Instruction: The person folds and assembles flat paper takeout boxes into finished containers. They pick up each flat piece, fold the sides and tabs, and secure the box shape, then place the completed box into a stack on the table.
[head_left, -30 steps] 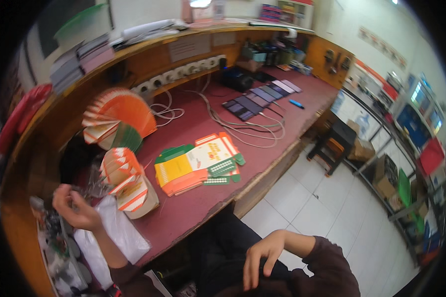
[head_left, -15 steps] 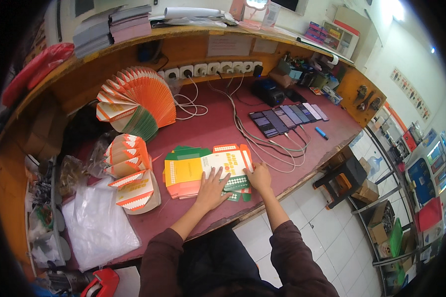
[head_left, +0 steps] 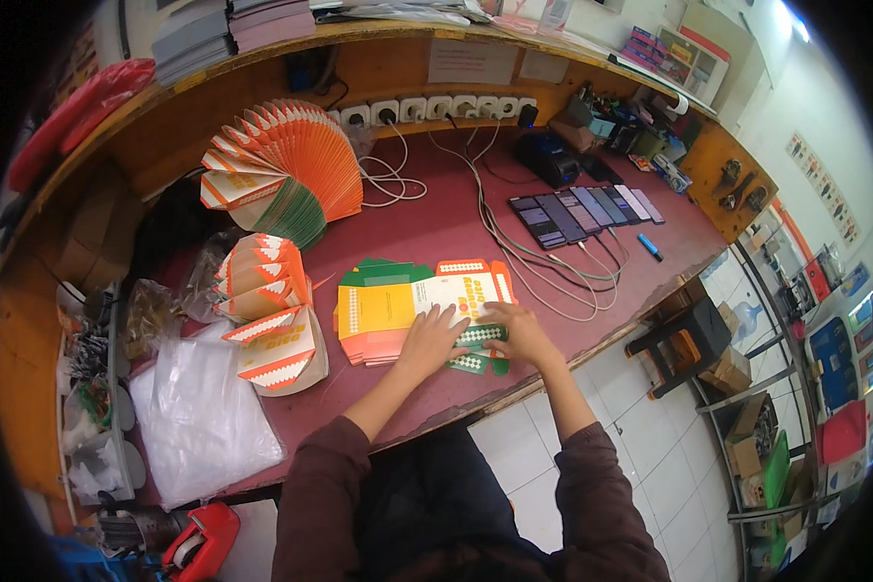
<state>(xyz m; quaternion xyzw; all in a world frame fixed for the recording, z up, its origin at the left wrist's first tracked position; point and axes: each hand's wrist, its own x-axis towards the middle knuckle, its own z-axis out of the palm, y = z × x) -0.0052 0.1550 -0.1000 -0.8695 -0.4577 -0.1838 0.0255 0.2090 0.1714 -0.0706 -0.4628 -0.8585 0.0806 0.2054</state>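
Note:
In front of me a stack of flat, die-cut carton blanks (head_left: 378, 308) in yellow, white, orange and green lies on the dark red tabletop (head_left: 572, 291). My left hand (head_left: 435, 339) rests on the middle of the top blank, fingers spread. On the same blank's right part lies my right hand (head_left: 522, 335), its fingers stretched to the left and the thumb apart, near the green flap. Left of the stack stand several folded orange and white cartons (head_left: 267, 281). Behind them a large fan of such cartons (head_left: 306, 160) curves round.
Clear plastic bags (head_left: 204, 417) lie at the near left, above a red tape dispenser (head_left: 207, 545). Several phones (head_left: 582, 215) with white cables (head_left: 553, 274) lie at the right, beside a blue pen-like stick (head_left: 650, 247). A black stool (head_left: 684, 344) stands on the floor.
My right hand has moved from the blank's right edge inward over its printed face. My left hand stays on the blank. The whole view has shifted slightly.

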